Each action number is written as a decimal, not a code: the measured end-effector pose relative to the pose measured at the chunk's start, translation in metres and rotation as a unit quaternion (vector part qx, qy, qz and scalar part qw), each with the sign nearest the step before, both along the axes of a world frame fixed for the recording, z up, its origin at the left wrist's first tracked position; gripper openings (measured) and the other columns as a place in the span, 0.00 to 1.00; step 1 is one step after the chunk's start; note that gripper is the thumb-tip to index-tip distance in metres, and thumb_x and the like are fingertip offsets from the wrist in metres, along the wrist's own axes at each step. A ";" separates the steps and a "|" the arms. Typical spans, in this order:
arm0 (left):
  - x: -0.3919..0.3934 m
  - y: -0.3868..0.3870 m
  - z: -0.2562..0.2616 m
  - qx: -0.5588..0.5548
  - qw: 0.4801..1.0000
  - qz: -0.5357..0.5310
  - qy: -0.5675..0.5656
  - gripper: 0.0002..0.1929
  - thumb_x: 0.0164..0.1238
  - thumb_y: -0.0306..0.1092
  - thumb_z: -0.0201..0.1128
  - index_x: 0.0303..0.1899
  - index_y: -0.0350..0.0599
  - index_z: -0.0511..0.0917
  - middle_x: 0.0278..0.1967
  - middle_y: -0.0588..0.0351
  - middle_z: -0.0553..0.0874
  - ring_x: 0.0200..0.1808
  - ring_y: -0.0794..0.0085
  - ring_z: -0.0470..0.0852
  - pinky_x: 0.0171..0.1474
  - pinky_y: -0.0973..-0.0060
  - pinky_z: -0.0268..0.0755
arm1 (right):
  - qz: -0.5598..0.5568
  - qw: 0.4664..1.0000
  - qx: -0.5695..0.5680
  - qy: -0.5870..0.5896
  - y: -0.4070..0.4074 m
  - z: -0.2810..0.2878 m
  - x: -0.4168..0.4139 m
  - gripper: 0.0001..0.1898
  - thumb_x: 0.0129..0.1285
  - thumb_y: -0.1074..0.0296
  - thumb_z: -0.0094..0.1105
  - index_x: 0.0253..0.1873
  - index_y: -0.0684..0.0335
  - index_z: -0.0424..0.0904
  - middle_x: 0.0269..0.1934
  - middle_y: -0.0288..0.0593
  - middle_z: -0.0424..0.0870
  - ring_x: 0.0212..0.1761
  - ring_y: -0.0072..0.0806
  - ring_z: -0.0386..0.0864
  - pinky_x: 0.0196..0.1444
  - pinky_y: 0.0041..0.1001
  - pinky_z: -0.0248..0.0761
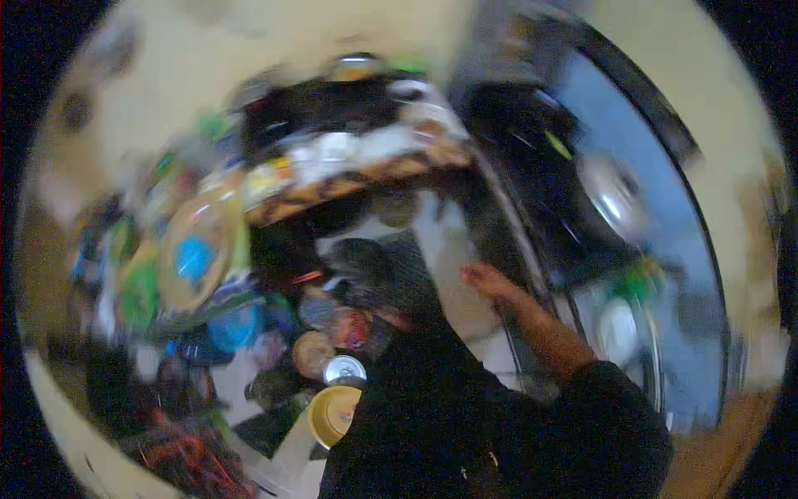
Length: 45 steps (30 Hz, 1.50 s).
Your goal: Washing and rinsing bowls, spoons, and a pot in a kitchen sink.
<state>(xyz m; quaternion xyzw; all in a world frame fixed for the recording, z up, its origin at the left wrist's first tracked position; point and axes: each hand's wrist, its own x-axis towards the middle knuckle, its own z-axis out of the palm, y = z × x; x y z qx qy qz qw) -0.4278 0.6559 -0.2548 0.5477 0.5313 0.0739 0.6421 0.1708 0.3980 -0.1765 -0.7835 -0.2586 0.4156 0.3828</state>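
Motion blur softens the whole head view. My right hand (pixel 489 284) reaches out from a dark sleeve (pixel 611 399), low beside the edge of the counter (pixel 523 231). Its fingers look apart and nothing shows in them. My left hand is out of view. A blurred skin-toned patch (pixel 396 319) shows at the edge of my dark clothing; I cannot tell what it is. Close by stand a yellow round tub (pixel 336 415), a container with a shiny metal lid (pixel 345 369), a brown round container (pixel 313 354) and a red item (pixel 352 327).
On the blue-grey countertop (pixel 692 262) at right lie a shiny metal vessel (pixel 614 193), a green item (pixel 636 280) and a white dish (pixel 618 334). Ahead, a shelf with an orange patterned edge (pixel 368 181) bears clutter. A round tan tray (pixel 171 268) holds a blue item (pixel 194 259).
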 end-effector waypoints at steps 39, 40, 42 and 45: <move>0.652 -0.537 0.081 0.557 0.650 -0.516 -0.019 0.27 0.43 0.41 0.70 0.46 0.39 0.73 0.47 0.39 0.77 0.47 0.53 0.77 0.51 0.64 0.70 | -0.626 0.654 0.116 -0.409 -0.738 0.287 -0.102 0.17 0.60 0.64 0.60 0.52 0.63 0.74 0.36 0.36 0.77 0.35 0.17 0.71 0.40 0.18 0.67; 0.655 -0.535 0.078 0.525 0.682 -0.508 -0.040 0.25 0.43 0.38 0.70 0.45 0.39 0.74 0.43 0.41 0.79 0.42 0.55 0.79 0.46 0.65 0.73 | -0.596 0.651 0.156 -0.444 -0.741 0.282 -0.093 0.18 0.59 0.64 0.61 0.53 0.63 0.73 0.38 0.37 0.76 0.37 0.18 0.72 0.41 0.18 0.67; 0.660 -0.530 0.077 0.490 0.711 -0.501 -0.064 0.23 0.43 0.36 0.70 0.45 0.40 0.75 0.39 0.43 0.81 0.36 0.58 0.82 0.41 0.67 0.75 | -0.582 0.644 0.163 -0.470 -0.741 0.286 -0.079 0.18 0.59 0.66 0.61 0.53 0.63 0.73 0.39 0.38 0.77 0.38 0.19 0.72 0.43 0.19 0.67; 0.662 -0.525 0.080 0.158 0.802 -0.568 -0.097 0.20 0.44 0.30 0.68 0.43 0.43 0.76 0.30 0.49 0.83 0.24 0.68 0.81 0.28 0.73 0.74 | -0.546 0.646 0.139 -0.514 -0.743 0.293 -0.063 0.19 0.59 0.66 0.60 0.54 0.62 0.73 0.42 0.40 0.78 0.40 0.21 0.74 0.45 0.21 0.68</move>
